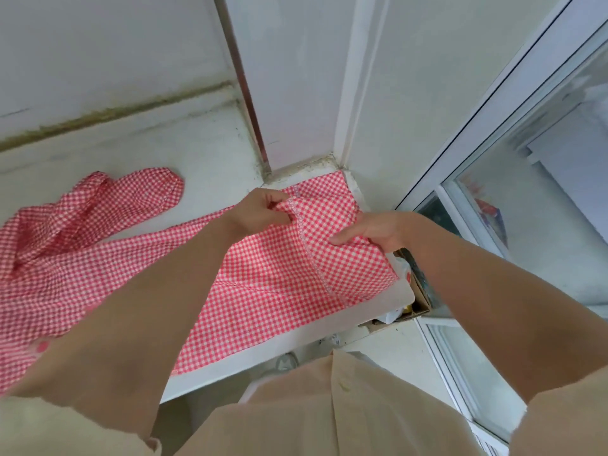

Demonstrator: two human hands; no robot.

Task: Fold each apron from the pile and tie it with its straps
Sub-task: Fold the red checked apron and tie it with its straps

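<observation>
A red-and-white checked apron (273, 284) lies spread over the white counter (210, 149), its right end near the counter's corner. My left hand (261, 209) pinches a raised fold of its trimmed edge at the far side. My right hand (375, 232) grips the same cloth a little to the right, lifting it off the counter. More checked cloth (98, 205), crumpled with a rounded end, lies at the left; I cannot tell whether it is part of the same apron.
White walls and a pillar (296, 93) close the counter at the back. A glass sliding door (526, 192) stands at the right. A cardboard box (418, 307) with small items sits below the counter's right edge. The floor (394, 357) shows beneath.
</observation>
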